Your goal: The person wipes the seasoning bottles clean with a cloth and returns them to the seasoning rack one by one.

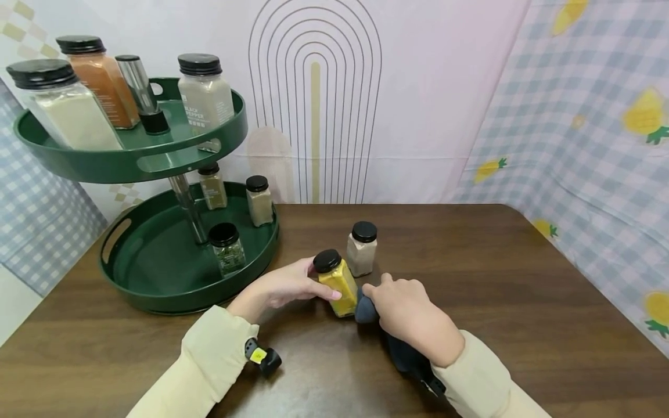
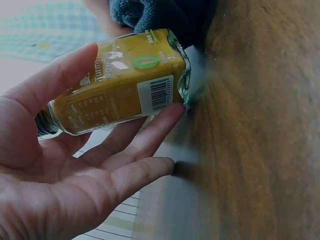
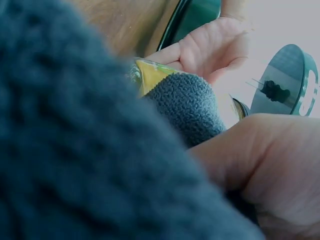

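Observation:
My left hand [image 1: 292,283] grips a square glass spice jar [image 1: 341,287] of yellow powder with a black lid, tilted a little. In the left wrist view the thumb lies on one side of the jar [image 2: 120,82] and fingers support it from the other, its barcode showing. A dark blue-grey cloth [image 1: 366,307] is bunched in my right hand [image 1: 405,307]; part of it hangs down toward the table. In the right wrist view the cloth [image 3: 187,105] lies against the yellow jar's side. Just behind stands a jar of pale powder [image 1: 362,249], black-lidded.
On the left stands a two-tier green turntable rack [image 1: 151,302]. Its upper tier [image 1: 104,165] bears large jars and a metal cylinder [image 1: 140,93]; small jars, one with green herbs [image 1: 229,255], stand on the lower tier. A patterned cloth backdrop [image 1: 418,116] rises behind the wooden table [image 1: 522,325].

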Demonstrator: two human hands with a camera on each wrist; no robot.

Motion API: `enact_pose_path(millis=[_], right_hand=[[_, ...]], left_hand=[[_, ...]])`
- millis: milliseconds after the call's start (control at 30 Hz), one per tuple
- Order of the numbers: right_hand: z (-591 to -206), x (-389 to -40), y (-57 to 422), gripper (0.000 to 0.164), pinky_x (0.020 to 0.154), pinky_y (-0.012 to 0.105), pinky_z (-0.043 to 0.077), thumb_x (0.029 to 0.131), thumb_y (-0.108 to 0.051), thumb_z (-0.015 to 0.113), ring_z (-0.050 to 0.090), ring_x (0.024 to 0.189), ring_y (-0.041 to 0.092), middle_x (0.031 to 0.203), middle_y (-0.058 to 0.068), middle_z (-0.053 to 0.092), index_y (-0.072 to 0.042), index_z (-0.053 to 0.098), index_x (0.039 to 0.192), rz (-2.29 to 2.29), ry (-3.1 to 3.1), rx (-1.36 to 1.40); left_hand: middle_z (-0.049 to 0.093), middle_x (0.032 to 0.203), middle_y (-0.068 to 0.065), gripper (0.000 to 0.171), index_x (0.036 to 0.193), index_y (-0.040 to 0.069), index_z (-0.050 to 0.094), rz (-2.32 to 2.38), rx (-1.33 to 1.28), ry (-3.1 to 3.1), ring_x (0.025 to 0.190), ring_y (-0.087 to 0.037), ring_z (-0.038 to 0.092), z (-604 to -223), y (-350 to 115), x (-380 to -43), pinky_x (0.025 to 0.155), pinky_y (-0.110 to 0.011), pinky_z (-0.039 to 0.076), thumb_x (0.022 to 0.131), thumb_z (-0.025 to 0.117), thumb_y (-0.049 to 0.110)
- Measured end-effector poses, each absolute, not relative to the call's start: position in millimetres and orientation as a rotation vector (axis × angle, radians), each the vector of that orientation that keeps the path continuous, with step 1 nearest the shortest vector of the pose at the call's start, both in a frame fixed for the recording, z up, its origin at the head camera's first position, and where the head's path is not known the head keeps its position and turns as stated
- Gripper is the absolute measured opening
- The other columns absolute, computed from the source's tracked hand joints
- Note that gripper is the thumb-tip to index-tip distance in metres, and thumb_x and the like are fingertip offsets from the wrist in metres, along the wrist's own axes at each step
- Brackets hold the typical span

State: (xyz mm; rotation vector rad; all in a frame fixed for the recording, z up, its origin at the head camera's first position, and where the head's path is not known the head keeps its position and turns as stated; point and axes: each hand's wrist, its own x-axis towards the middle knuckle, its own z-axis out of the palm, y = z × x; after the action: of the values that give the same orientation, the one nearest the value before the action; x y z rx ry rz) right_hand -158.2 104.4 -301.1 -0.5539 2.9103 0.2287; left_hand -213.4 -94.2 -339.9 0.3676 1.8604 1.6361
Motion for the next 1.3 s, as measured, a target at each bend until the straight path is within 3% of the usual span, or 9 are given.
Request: enact_pose_path(millis=[167, 267, 400, 533, 700, 800, 933, 1133, 1300], right_hand=[[-298, -159, 110, 0.036, 0.055, 0.043, 0.046, 0.08, -0.007, 0.068, 0.054, 0.063, 0.03, 0.098, 0.016, 0.057, -0.018, 0.061, 0.113, 0.179, 2.888, -0.583], [-294, -161, 116, 0.038, 0.056, 0.044, 0.045, 0.08, -0.005, 0.066, 0.055, 0.066, 0.031, 0.099, 0.016, 0.058, -0.018, 0.06, 0.115, 0.162, 2.885, -0.604], [-286, -164, 125, 0.033, 0.052, 0.042, 0.043, 0.077, -0.003, 0.064, 0.055, 0.064, 0.03, 0.087, 0.013, 0.059, -0.014, 0.061, 0.108, 0.164, 2.944, -0.668], [-276, -163, 132, 0.034, 0.047, 0.038, 0.041, 0.076, -0.003, 0.064, 0.054, 0.06, 0.027, 0.083, 0.012, 0.057, -0.015, 0.058, 0.107, 0.102, 3.108, -0.676], [-267, -161, 135, 0.044, 0.046, 0.038, 0.043, 0.076, 0.0, 0.06, 0.058, 0.063, 0.028, 0.096, 0.014, 0.058, -0.018, 0.054, 0.116, -0.202, 3.416, -0.657], [-262, -159, 130, 0.054, 0.048, 0.04, 0.045, 0.075, 0.001, 0.06, 0.059, 0.064, 0.028, 0.108, 0.012, 0.057, -0.022, 0.052, 0.123, -0.437, 3.501, -0.715], [-263, -154, 119, 0.062, 0.051, 0.041, 0.049, 0.07, 0.001, 0.063, 0.06, 0.063, 0.026, 0.111, 0.01, 0.056, -0.024, 0.054, 0.126, -0.541, 3.5, -0.911], [-279, -154, 108, 0.048, 0.048, 0.041, 0.049, 0.069, 0.0, 0.067, 0.061, 0.074, 0.024, 0.101, 0.012, 0.055, -0.02, 0.059, 0.112, -0.372, 3.54, -1.013], [-282, -155, 107, 0.043, 0.043, 0.037, 0.045, 0.07, -0.004, 0.07, 0.057, 0.068, 0.022, 0.096, 0.014, 0.053, -0.017, 0.057, 0.109, -0.271, 3.551, -0.965]], left_hand=[[0.052, 0.129, -0.012, 0.063, 0.135, 0.006, 0.039, 1.691, 0.344, 1.782, 0.113, -0.021, 0.055, -343, -98, -215, 0.104, -0.047, 0.037, 0.08, 0.069, 0.007], [0.06, 0.118, -0.011, 0.054, 0.131, 0.003, 0.041, 1.768, 0.333, 1.677, 0.101, -0.019, 0.061, -342, -100, -217, 0.1, -0.044, 0.041, 0.083, 0.065, 0.007], [0.066, 0.1, -0.005, 0.046, 0.125, 0.005, 0.043, 1.873, 0.278, 1.574, 0.09, -0.018, 0.065, -337, -102, -218, 0.098, -0.046, 0.041, 0.085, 0.063, 0.015], [0.066, 0.096, -0.002, 0.046, 0.125, 0.007, 0.042, 1.94, 0.223, 1.57, 0.09, -0.019, 0.065, -332, -96, -216, 0.1, -0.052, 0.038, 0.087, 0.06, 0.025], [0.066, 0.089, -0.003, 0.043, 0.119, 0.0, 0.046, 2.059, 0.115, 1.564, 0.083, -0.018, 0.065, -332, -86, -217, 0.085, -0.036, 0.05, 0.089, 0.051, 0.031], [0.064, 0.086, -0.003, 0.041, 0.114, 0.003, 0.046, 2.132, 0.015, 1.555, 0.076, -0.016, 0.062, -332, -83, -218, 0.072, -0.028, 0.05, 0.089, 0.049, 0.035], [0.063, 0.081, -0.003, 0.039, 0.11, 0.005, 0.047, 2.184, -0.045, 1.535, 0.07, -0.015, 0.062, -330, -82, -217, 0.067, -0.025, 0.051, 0.088, 0.05, 0.038], [0.065, 0.072, 0.0, 0.041, 0.111, 0.002, 0.049, 2.19, -0.063, 1.617, 0.061, -0.01, 0.062, -326, -78, -213, 0.064, -0.023, 0.052, 0.089, 0.052, 0.036], [0.064, 0.072, -0.001, 0.046, 0.116, -0.001, 0.047, 2.197, -0.058, 1.691, 0.061, -0.01, 0.063, -322, -75, -211, 0.064, -0.022, 0.053, 0.089, 0.052, 0.036]])
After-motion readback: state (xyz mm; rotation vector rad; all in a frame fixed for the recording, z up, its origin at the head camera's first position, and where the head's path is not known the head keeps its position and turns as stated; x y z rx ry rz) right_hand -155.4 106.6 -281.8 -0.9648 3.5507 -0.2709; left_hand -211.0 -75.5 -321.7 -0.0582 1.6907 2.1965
